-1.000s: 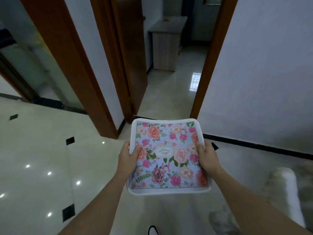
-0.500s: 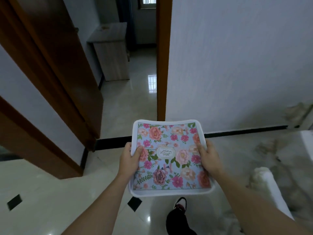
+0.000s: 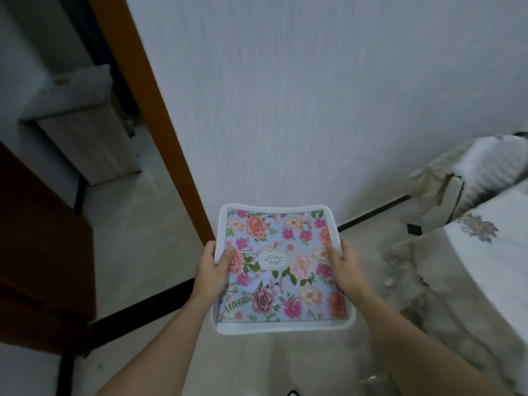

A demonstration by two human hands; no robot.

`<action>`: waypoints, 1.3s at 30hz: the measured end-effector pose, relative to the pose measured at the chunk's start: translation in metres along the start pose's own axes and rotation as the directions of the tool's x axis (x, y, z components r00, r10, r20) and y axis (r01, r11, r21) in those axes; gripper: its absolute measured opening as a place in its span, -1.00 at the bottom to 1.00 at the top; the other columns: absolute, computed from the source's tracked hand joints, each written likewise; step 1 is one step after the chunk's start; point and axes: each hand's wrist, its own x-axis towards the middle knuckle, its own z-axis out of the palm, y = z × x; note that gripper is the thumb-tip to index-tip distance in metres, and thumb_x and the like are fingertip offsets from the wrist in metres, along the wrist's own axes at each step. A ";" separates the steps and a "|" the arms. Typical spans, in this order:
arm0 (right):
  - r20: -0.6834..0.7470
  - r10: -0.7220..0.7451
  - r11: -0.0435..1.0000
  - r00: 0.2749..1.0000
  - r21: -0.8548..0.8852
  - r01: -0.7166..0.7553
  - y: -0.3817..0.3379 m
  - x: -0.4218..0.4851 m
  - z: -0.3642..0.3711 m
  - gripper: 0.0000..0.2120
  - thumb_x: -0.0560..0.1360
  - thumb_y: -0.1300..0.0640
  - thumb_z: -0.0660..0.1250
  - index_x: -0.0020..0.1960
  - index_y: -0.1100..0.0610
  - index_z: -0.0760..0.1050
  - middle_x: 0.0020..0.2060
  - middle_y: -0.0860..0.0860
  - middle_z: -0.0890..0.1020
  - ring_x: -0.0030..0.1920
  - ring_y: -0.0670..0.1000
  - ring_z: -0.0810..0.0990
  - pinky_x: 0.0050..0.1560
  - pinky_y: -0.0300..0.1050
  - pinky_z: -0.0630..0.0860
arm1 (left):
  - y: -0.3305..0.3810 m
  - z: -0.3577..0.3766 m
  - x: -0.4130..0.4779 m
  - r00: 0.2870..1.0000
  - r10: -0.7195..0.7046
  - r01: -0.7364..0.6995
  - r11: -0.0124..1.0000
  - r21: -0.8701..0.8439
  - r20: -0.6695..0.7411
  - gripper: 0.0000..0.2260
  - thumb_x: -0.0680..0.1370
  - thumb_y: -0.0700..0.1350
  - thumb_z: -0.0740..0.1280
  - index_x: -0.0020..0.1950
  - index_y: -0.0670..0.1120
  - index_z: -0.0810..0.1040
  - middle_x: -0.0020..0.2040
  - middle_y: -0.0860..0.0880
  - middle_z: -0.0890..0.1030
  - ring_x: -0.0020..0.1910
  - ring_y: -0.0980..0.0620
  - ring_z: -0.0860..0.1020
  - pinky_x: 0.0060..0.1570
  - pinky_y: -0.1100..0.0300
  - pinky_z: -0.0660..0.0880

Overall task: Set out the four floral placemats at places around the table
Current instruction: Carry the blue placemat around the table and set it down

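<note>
I hold a stack of floral placemats flat in front of me at chest height; the top one is light blue with pink and peach flowers and a white border. My left hand grips the stack's left edge, thumb on top. My right hand grips the right edge the same way. How many mats lie in the stack I cannot tell. The table, under a white cloth with a grey flower print, shows at the right edge of the view.
A pale wall stands straight ahead. A wooden door frame and open doorway lie to the left, with a light wooden cabinet beyond. A dark wooden door is at the far left. A cloth-covered chair stands by the table.
The view has swung to the right: the doorway slid left and the table and covered chair came into view on the right. Both hands keep the same hold on the placemats.
</note>
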 end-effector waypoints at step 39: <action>-0.745 0.185 0.981 0.641 0.100 -0.167 -0.041 0.349 -0.212 -0.69 0.61 -0.11 0.18 0.19 0.09 0.38 -0.08 -0.07 0.61 -0.16 -0.13 0.62 -0.30 -0.25 0.50 | 0.193 0.437 0.437 0.615 0.151 -0.173 0.983 -0.054 0.774 -0.79 0.59 0.04 0.35 0.10 -0.07 0.50 -0.05 -0.07 0.71 -0.17 -0.02 0.72 -0.16 -0.09 0.68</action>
